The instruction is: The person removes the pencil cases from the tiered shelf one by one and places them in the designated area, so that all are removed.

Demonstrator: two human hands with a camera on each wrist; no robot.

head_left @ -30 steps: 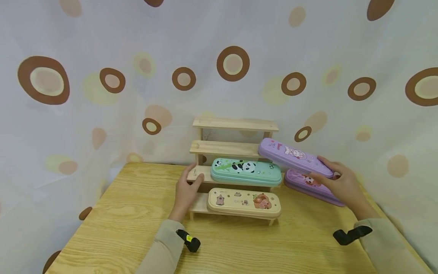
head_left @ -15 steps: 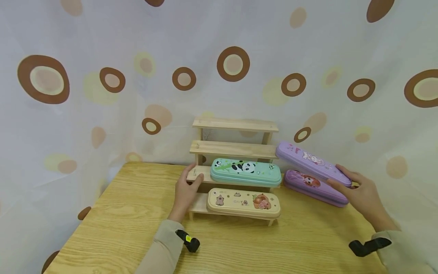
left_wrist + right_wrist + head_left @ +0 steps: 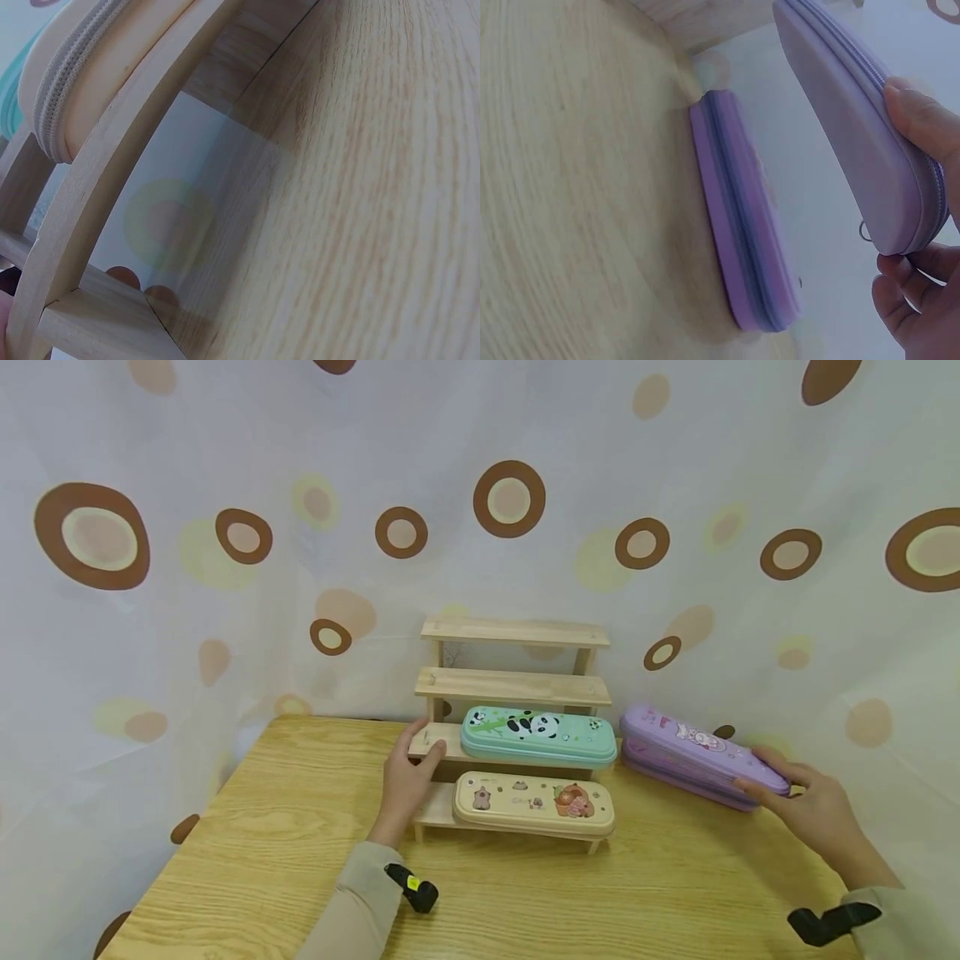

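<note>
My right hand (image 3: 813, 810) grips the right end of a lilac zip pencil case (image 3: 701, 743) with a rabbit picture. In the right wrist view, this lilac case (image 3: 855, 127) hangs apart from a darker purple pencil case (image 3: 739, 217) on the table; in the head view it covers most of that case. My left hand (image 3: 408, 781) holds the left end of a stepped wooden display stand (image 3: 513, 687), thumb at the front of the second step from the bottom. A mint panda pencil case (image 3: 540, 735) lies on that step. A cream pencil case (image 3: 534, 804) lies on the lowest step.
The wood-grain table (image 3: 315, 827) carries the stand and ends near a patterned curtain (image 3: 300, 460) behind and at both sides. The stand's top step (image 3: 517, 631) is bare. Dark wrist cameras (image 3: 420, 893) sit on both sleeves.
My right hand has moved the lilac pencil case right and down, away from the stand's third step and over the purple case. My left hand stays put on the stand.
</note>
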